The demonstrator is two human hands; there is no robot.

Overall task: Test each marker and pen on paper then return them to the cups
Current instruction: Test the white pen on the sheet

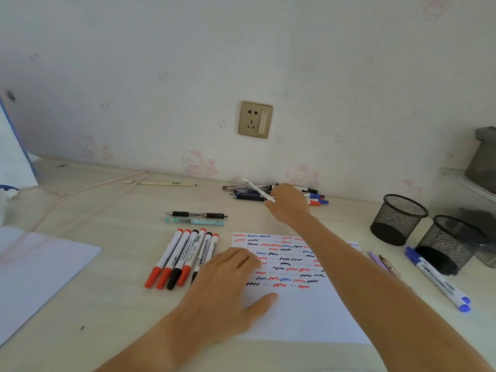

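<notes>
A white sheet of paper (300,312) lies in front of me, its upper half filled with red, blue and black squiggles. My left hand (230,280) rests flat on its left edge, fingers spread. My right hand (288,204) reaches to the far pile of pens and markers (247,195) by the wall and grips a white pen (257,189), tilted up to the left. Several red and black capped markers (178,257) lie in a row left of the paper. Two black mesh cups (398,218) (451,244) stand at the right.
A black pen (197,214) and a teal pen (194,221) lie above the marker row. Two blue markers (437,281) and purple pens (381,261) lie right of the paper. Another white sheet (37,272) sits at the left. A pink cable (80,191) runs along the desk.
</notes>
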